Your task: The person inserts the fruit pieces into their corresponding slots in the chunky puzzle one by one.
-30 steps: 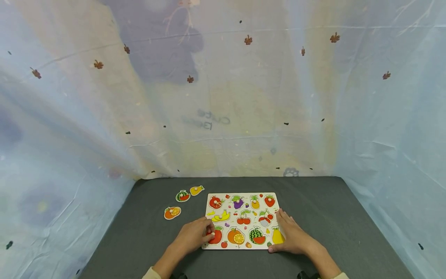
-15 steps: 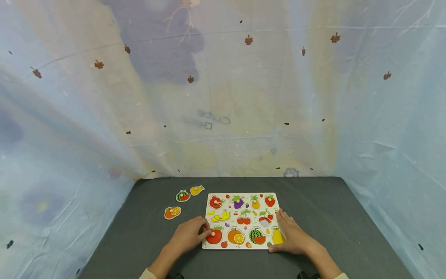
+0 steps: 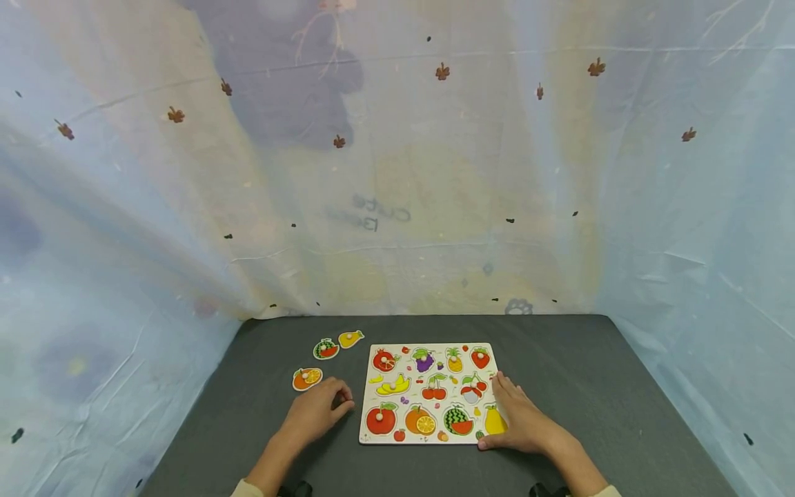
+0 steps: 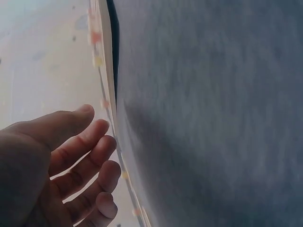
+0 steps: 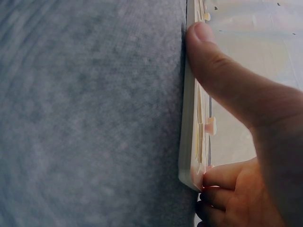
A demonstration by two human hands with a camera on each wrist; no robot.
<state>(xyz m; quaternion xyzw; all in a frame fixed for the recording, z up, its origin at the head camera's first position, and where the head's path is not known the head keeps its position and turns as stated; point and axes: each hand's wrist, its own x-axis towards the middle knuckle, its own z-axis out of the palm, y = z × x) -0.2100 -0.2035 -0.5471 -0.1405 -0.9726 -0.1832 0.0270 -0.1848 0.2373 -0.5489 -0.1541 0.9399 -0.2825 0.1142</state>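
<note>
A white wooden fruit puzzle board (image 3: 405,410) lies on the dark table. Along its front row are a red fruit piece (image 3: 381,419) with a knob and the orange, watermelon and pear pictures. My left hand (image 3: 315,408) hovers left of the board, fingers loosely bent with nothing between them; the left wrist view shows the same hand (image 4: 71,161) with thumb and fingertips apart. My right hand (image 3: 528,421) holds the board's front right corner, thumb at the front edge and fingers along the right side. In the right wrist view, the thumb (image 5: 222,66) overlaps the board's edge (image 5: 188,142).
Left of the board lie three loose knobbed pieces: an orange (image 3: 307,379), a watermelon (image 3: 326,349) and a pear (image 3: 350,339). The dark cloth-covered table (image 3: 559,359) meets a pale printed curtain (image 3: 435,276) behind and at both sides.
My left hand has let go of the red fruit piece's knob and moved left off the board. The right hand and the board have stayed in place.
</note>
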